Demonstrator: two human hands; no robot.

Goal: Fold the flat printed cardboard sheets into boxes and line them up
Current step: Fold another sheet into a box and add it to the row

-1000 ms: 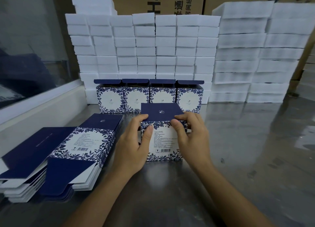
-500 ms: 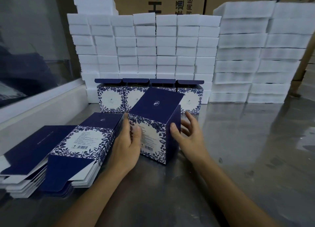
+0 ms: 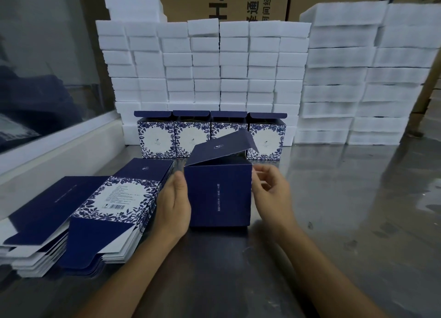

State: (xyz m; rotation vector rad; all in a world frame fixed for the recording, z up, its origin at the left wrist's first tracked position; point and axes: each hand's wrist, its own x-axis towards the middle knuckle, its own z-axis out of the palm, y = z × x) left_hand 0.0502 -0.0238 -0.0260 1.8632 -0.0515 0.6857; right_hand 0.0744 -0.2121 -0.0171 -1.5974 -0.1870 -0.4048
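- Head view: folded box stands upright on the metal table, plain navy side facing the camera, lid flap half raised and tilted.
- Left hand lies flat against the box's left wall, fingers straight and pressed together.
- Right hand is at the box's right edge, fingers loosely curled; can't tell if they touch it.
- Row of four boxes stands behind, lids up, against the white foam blocks.
- Stack of flat sheets lies left, just beside the left hand.
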